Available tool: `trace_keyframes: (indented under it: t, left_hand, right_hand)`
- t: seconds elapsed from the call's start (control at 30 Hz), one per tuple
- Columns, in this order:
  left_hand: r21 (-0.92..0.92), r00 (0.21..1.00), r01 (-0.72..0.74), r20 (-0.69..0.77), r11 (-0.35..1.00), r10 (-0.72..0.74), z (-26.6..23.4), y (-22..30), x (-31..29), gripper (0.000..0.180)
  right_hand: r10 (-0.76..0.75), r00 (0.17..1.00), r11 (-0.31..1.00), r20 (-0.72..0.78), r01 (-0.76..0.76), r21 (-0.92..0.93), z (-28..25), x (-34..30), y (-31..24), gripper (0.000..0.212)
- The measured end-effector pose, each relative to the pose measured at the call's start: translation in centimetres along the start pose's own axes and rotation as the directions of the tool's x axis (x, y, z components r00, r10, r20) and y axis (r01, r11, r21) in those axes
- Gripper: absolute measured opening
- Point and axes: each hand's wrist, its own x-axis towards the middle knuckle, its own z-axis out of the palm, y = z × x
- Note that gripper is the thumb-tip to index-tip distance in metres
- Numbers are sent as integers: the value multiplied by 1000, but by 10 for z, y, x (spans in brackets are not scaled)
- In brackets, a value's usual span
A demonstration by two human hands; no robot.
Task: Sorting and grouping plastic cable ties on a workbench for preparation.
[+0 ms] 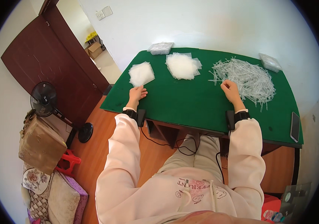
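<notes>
My left hand (137, 93) rests at the near edge of a small stack of clear, flat plastic bags (141, 73) on the left of the table. Its fingers are stretched out and apart, and nothing shows in them. At the left front edge of a large loose pile of thin clear plastic sticks (251, 78) is my right hand (230, 91). Its fingers are curled together; whether a stick is between them is too small to make out. A wider, fanned stack of similar bags (183, 66) lies between the two hands, farther back.
The green-covered table (174, 102) holds one wrapped clear packet (160, 48) at the back and another (270, 62) at the back right. A phone (295, 127) lies near the right edge. Black cables (193, 149) hang under the table's front. Left stand a fan (44, 98) and a cardboard box (41, 143).
</notes>
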Motion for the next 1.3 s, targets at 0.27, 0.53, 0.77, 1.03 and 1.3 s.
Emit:
trace_keyframes:
  t: [0.27,0.53,0.77,1.03,1.3]
  left_hand:
    - [720,907,-376,155,584,392,14,-11,-27,18]
    - [669,594,-725,486,165,641,39,-7,-50,13]
    - [660,574,-741,528,123,626,28,-9,-48,15]
    - [684,578,-723,520,99,629,32,-7,-55,18]
    - [623,554,-771,552,134,624,33,-7,-79,19]
  right_hand:
    - [35,994,990,99,-21,-137,5,-10,-3,14]
    - [-80,967,855,243,192,-481,2,-37,-19,15]
    - [-15,936,655,352,275,-704,-5,-66,-41,31]
    - [181,972,296,151,93,-951,-57,-91,-40,49]
    - [75,987,516,144,86,-852,-55,-134,-47,46]
